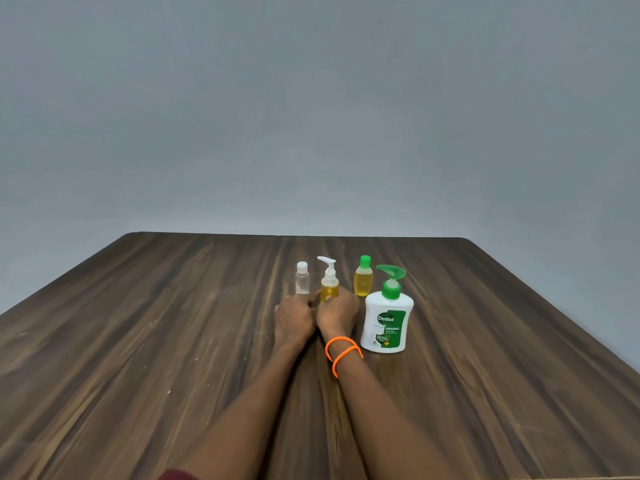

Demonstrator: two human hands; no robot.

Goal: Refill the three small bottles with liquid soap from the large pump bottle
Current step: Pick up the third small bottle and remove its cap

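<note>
Hands [317, 318] hiding pump bottle [329, 280] base

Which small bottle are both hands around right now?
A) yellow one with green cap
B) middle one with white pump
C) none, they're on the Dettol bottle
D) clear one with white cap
B: the left hand and right hand meet at the base of the middle pump bottle; whether they grip it is unclear.
</note>
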